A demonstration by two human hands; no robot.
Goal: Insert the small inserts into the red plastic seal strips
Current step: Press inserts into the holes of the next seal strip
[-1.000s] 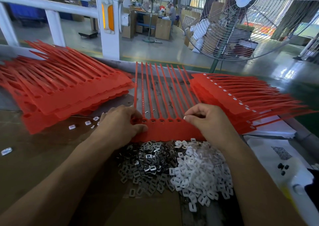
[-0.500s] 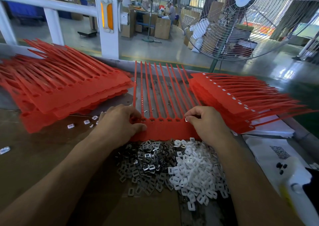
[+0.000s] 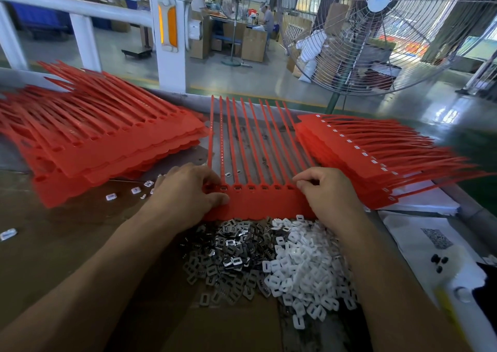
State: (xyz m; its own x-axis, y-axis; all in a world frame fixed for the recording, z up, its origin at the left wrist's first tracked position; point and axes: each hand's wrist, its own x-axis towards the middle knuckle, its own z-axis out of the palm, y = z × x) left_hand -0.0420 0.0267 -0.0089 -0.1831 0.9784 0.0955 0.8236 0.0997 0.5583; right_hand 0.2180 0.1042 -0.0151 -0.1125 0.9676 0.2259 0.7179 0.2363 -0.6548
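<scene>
Red seal strip sheet: flat on the surface, centre, tails pointing away. Left hand: fingers curled, thumb pinching the sheet's left end. Right hand: fingers curled on its right end; grip unclear. Metal inserts and white inserts: heaped just below. Red stacks left and right. No legible writing.

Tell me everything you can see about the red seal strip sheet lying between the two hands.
The red seal strip sheet looks like glossy moulded plastic: a flat band nearest the person, a row of small square sockets, and thin tails running away across the table. It lies flat. The left hand holds its left end, the right hand its right end. Its near edge meets the insert piles.
</scene>
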